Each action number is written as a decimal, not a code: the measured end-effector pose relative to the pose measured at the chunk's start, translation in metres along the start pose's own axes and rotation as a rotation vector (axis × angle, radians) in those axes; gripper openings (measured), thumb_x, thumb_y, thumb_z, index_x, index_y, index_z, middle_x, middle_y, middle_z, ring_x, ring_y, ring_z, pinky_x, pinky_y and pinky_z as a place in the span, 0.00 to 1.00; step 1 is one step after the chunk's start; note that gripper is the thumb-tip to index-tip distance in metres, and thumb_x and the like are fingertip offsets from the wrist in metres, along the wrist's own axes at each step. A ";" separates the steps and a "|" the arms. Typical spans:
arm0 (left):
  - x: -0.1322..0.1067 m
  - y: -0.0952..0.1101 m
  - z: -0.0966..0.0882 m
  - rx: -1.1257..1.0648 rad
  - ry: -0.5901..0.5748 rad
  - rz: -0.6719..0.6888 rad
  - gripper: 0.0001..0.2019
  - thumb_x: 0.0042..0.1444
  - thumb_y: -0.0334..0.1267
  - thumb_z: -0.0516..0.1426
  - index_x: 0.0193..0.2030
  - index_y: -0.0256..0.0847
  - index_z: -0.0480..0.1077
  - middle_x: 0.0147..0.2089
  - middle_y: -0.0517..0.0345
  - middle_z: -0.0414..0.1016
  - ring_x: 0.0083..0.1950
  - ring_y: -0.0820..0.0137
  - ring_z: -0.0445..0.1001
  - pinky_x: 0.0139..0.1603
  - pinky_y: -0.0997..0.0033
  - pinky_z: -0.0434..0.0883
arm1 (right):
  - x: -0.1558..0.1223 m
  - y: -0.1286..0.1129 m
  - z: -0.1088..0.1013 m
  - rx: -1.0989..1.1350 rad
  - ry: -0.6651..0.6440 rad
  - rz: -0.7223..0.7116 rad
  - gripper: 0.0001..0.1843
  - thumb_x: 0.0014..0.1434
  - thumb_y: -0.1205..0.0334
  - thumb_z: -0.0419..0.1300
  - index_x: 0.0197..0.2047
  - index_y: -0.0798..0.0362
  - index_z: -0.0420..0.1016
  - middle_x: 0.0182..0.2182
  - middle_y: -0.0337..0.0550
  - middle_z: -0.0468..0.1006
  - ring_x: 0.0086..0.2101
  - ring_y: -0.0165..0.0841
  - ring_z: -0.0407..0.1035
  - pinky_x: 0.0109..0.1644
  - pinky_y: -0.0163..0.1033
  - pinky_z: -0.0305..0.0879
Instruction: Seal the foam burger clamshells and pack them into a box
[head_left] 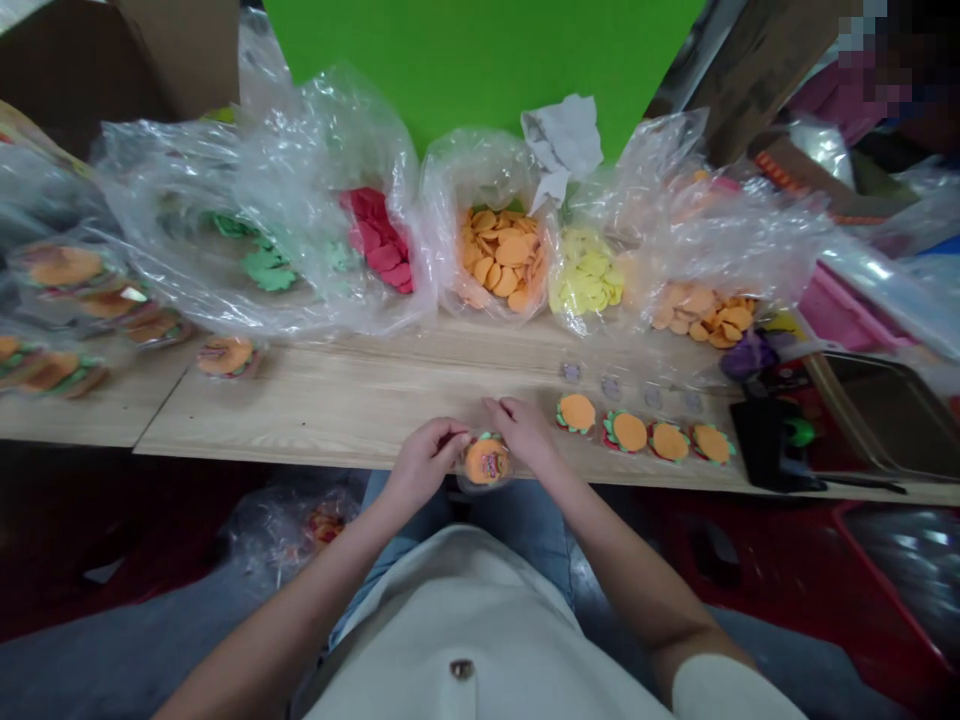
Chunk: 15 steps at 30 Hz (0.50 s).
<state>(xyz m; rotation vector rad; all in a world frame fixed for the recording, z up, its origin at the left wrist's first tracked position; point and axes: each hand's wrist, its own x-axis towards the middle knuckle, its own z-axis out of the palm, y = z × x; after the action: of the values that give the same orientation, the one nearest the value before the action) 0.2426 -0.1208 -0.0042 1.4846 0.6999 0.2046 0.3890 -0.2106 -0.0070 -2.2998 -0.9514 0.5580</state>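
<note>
A foam burger [487, 462] in a clear plastic bag [471, 485] sits at lower centre, over the front edge of the wooden table [300, 425]; the left hand [424, 462] pinches the bag's side, fingers closed; the right hand [523, 432] presses its fingertips on the top edge, seemingly steadying it; both forearms angle inward; a row of foam burgers [628, 432] lies spaced apart to the right.

Left hand [424, 464], right hand [523, 432] close together

I'm looking into a small craft workshop: a wooden counter [300, 410] lined with plastic bags [187, 200] of foam cutouts [499, 255] and rows of little foam burgers [628, 432].
</note>
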 end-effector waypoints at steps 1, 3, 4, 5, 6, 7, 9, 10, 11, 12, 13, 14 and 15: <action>-0.007 0.001 -0.004 0.015 -0.030 -0.028 0.11 0.49 0.44 0.56 0.32 0.38 0.71 0.26 0.59 0.68 0.26 0.73 0.64 0.27 0.75 0.63 | -0.006 0.000 0.007 0.052 0.010 -0.013 0.27 0.59 0.43 0.45 0.18 0.52 0.63 0.14 0.35 0.61 0.19 0.26 0.56 0.24 0.33 0.48; -0.021 0.001 -0.010 -0.014 -0.089 -0.107 0.11 0.48 0.44 0.56 0.31 0.38 0.71 0.23 0.61 0.66 0.24 0.74 0.63 0.25 0.75 0.62 | -0.022 0.001 0.021 0.155 0.038 -0.034 0.27 0.58 0.44 0.46 0.17 0.53 0.61 0.13 0.33 0.58 0.19 0.25 0.53 0.24 0.33 0.48; -0.027 0.000 -0.011 -0.028 -0.115 -0.142 0.11 0.48 0.45 0.56 0.30 0.37 0.70 0.22 0.61 0.66 0.23 0.74 0.62 0.25 0.75 0.61 | -0.031 0.002 0.027 0.195 0.045 -0.037 0.27 0.58 0.44 0.46 0.16 0.53 0.60 0.13 0.33 0.57 0.18 0.25 0.52 0.24 0.33 0.48; -0.032 -0.002 -0.013 -0.034 -0.134 -0.170 0.11 0.48 0.45 0.57 0.30 0.37 0.70 0.22 0.61 0.66 0.23 0.75 0.61 0.24 0.75 0.61 | -0.038 0.003 0.032 0.223 0.044 -0.038 0.26 0.58 0.44 0.46 0.16 0.53 0.59 0.13 0.32 0.56 0.18 0.25 0.52 0.24 0.33 0.48; -0.037 -0.004 -0.013 -0.039 -0.143 -0.189 0.11 0.48 0.45 0.57 0.30 0.37 0.70 0.22 0.61 0.66 0.22 0.75 0.61 0.24 0.75 0.61 | -0.045 0.004 0.035 0.241 0.038 -0.038 0.26 0.58 0.44 0.47 0.16 0.53 0.58 0.13 0.32 0.56 0.18 0.24 0.51 0.24 0.33 0.47; -0.042 -0.006 -0.013 -0.048 -0.138 -0.198 0.11 0.48 0.44 0.57 0.29 0.37 0.70 0.22 0.61 0.66 0.23 0.75 0.61 0.25 0.76 0.61 | -0.050 0.005 0.038 0.249 0.028 -0.041 0.26 0.58 0.44 0.47 0.15 0.53 0.57 0.13 0.32 0.55 0.18 0.24 0.51 0.24 0.33 0.47; -0.052 -0.010 -0.011 -0.099 -0.127 -0.198 0.12 0.49 0.44 0.57 0.29 0.36 0.69 0.26 0.59 0.68 0.26 0.75 0.64 0.28 0.76 0.63 | -0.057 0.007 0.040 0.239 0.015 -0.052 0.26 0.58 0.45 0.47 0.15 0.52 0.57 0.12 0.32 0.55 0.18 0.24 0.51 0.24 0.33 0.47; -0.057 -0.012 -0.010 -0.146 -0.137 -0.203 0.12 0.50 0.44 0.56 0.31 0.36 0.69 0.30 0.58 0.69 0.30 0.74 0.65 0.31 0.75 0.64 | -0.059 0.008 0.040 0.223 0.012 -0.061 0.27 0.58 0.46 0.47 0.15 0.52 0.57 0.12 0.32 0.55 0.18 0.25 0.51 0.24 0.33 0.47; -0.062 -0.014 -0.008 -0.196 -0.162 -0.213 0.11 0.51 0.44 0.55 0.33 0.37 0.68 0.33 0.57 0.70 0.33 0.73 0.67 0.33 0.75 0.65 | -0.060 0.008 0.040 0.201 0.007 -0.071 0.27 0.58 0.46 0.47 0.14 0.52 0.58 0.12 0.33 0.56 0.18 0.25 0.52 0.24 0.33 0.47; -0.067 -0.015 -0.006 -0.235 -0.195 -0.222 0.11 0.51 0.44 0.56 0.35 0.38 0.67 0.36 0.57 0.70 0.35 0.73 0.67 0.35 0.75 0.65 | -0.060 0.007 0.040 0.180 0.002 -0.079 0.27 0.59 0.46 0.46 0.14 0.52 0.59 0.13 0.33 0.57 0.18 0.25 0.52 0.24 0.33 0.46; -0.071 -0.017 -0.003 -0.251 -0.223 -0.224 0.12 0.49 0.44 0.58 0.37 0.39 0.65 0.36 0.58 0.69 0.35 0.73 0.68 0.35 0.75 0.65 | -0.059 0.007 0.041 0.165 -0.007 -0.087 0.27 0.59 0.45 0.46 0.15 0.52 0.59 0.13 0.33 0.57 0.18 0.25 0.52 0.24 0.33 0.46; -0.073 -0.019 -0.001 -0.243 -0.228 -0.216 0.14 0.46 0.43 0.60 0.37 0.40 0.64 0.35 0.59 0.69 0.34 0.73 0.68 0.34 0.75 0.66 | -0.058 0.005 0.041 0.155 -0.016 -0.096 0.27 0.59 0.45 0.45 0.15 0.52 0.59 0.13 0.34 0.58 0.18 0.25 0.52 0.24 0.33 0.47; -0.075 -0.021 0.002 -0.215 -0.204 -0.196 0.17 0.43 0.41 0.63 0.37 0.40 0.62 0.34 0.61 0.68 0.33 0.74 0.68 0.33 0.76 0.65 | -0.057 0.004 0.041 0.147 -0.024 -0.105 0.28 0.59 0.44 0.45 0.15 0.52 0.59 0.13 0.34 0.58 0.19 0.26 0.53 0.24 0.33 0.47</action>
<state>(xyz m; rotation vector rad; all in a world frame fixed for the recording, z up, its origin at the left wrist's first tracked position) 0.1783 -0.1649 -0.0020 1.2036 0.6328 -0.0213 0.3299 -0.2403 -0.0312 -2.1048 -1.0014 0.5917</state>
